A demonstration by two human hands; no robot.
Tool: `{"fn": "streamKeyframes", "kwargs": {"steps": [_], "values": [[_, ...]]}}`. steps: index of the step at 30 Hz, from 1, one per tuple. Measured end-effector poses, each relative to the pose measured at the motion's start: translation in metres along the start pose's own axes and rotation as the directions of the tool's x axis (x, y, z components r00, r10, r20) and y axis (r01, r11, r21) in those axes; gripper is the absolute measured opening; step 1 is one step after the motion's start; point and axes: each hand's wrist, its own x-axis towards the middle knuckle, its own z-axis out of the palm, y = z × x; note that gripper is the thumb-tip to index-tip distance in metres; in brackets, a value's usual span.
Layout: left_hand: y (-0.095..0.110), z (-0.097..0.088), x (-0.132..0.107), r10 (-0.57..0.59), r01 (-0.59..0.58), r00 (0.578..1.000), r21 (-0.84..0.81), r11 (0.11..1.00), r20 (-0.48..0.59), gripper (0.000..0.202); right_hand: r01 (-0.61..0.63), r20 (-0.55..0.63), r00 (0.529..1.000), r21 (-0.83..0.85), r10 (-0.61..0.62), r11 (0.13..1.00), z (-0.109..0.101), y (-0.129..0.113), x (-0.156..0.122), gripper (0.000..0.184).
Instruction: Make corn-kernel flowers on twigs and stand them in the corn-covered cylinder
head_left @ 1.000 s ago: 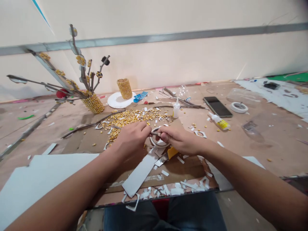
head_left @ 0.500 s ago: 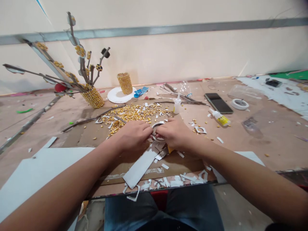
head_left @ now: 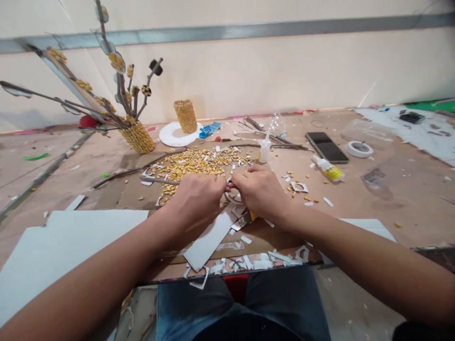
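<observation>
My left hand [head_left: 201,196] is closed round a thin grey-brown twig [head_left: 159,181], which sticks out to the left over the corn kernels. Its fingertips meet those of my right hand [head_left: 261,192], which is closed in a pinch; what it pinches is hidden. A round white ring [head_left: 234,195], perhaps a tape roll, lies just below the fingertips, partly covered. A yellow object [head_left: 253,215] shows under my right hand, mostly hidden. In front of both hands lies a white card strip [head_left: 209,239]. Loose corn kernels [head_left: 194,161] spread behind my hands.
A kernel-covered pot [head_left: 137,137] holds decorated branches at the left. Another kernel-covered cup [head_left: 185,117] stands on a white disc [head_left: 170,135]. Glue bottles [head_left: 265,150], a phone [head_left: 327,147] and a tape roll [head_left: 359,149] are at the right. Paper scraps [head_left: 263,260] line the front edge.
My hands have come together, their fingertips now meeting above the white ring. More of the twig shows left of my left hand, now lying nearly level. The camera view has shifted slightly.
</observation>
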Motion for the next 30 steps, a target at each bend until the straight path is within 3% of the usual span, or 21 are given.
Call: {"fn": "streamKeyframes", "kwargs": {"steps": [5, 14, 21, 27, 30], "values": [[0.003, 0.001, -0.005, 0.014, -0.013, 0.987, 0.012, 1.0, -0.162, 0.021, -0.021, -0.089, 0.996, 0.04, 0.025, 0.999, -0.002, -0.002, -0.002, 0.028], [0.007, -0.002, -0.008, 0.041, -0.034, 0.899, 0.025, 0.999, -0.435, 0.037, -0.037, -0.247, 0.966, 0.157, 0.076, 0.987, -0.008, -0.01, -0.005, 0.038], [0.011, -0.002, -0.01, 0.005, -0.061, 0.848, -0.087, 0.994, -0.529, 0.029, 0.014, -0.318, 0.943, 0.332, 0.098, 0.943, -0.006, -0.011, -0.008, 0.033], [0.014, -0.002, -0.016, -0.007, -0.148, 0.824, -0.227, 0.963, -0.567, 0.014, 0.157, -0.345, 0.939, 0.449, 0.009, 0.88, -0.013, -0.009, -0.009, 0.028], [0.017, -0.004, -0.015, 0.019, -0.236, 0.767, -0.254, 0.938, -0.641, 0.009, 0.23, -0.412, 0.911, 0.528, 0.01, 0.818, -0.018, -0.016, -0.009, 0.025]]}}
